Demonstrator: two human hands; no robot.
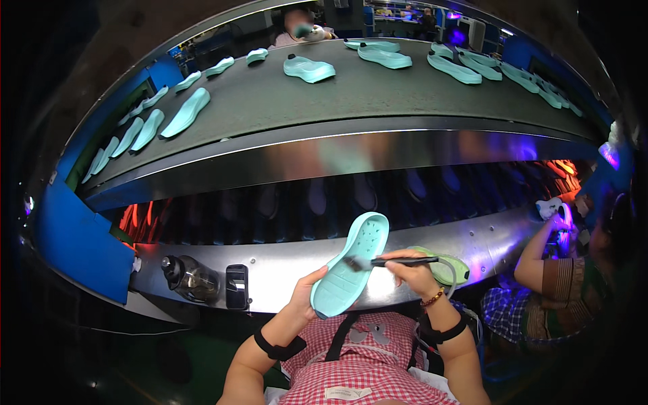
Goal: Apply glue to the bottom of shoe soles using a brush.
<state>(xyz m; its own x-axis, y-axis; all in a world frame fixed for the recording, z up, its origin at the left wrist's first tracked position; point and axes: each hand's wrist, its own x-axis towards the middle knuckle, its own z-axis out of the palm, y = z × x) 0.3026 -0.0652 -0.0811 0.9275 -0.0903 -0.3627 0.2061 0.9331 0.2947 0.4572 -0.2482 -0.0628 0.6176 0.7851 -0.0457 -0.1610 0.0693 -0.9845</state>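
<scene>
A mint-green shoe sole (336,287) is held tilted in front of me, its inner face toward me. My left hand (308,291) grips its lower left edge near the dark-tipped end. In my right hand (410,271) is a brush (403,260) with a dark handle, its fingers closed round it. The grey bristles lie against the middle of the sole's inner face, below a patch of small holes. A hose-like tube shows near the handle's far end. Beside my right hand, a yellow-green sole (451,270) rests on the metal ledge (277,260).
A conveyor belt (250,101) carries several mint soles, including one sole (308,69). Below it, a dark lower level holds rows of soles, glowing red at both ends. A bottle (192,280) and phone (237,287) stand left. A co-worker's arm (533,260) is at right; another person (298,30) faces across the belt.
</scene>
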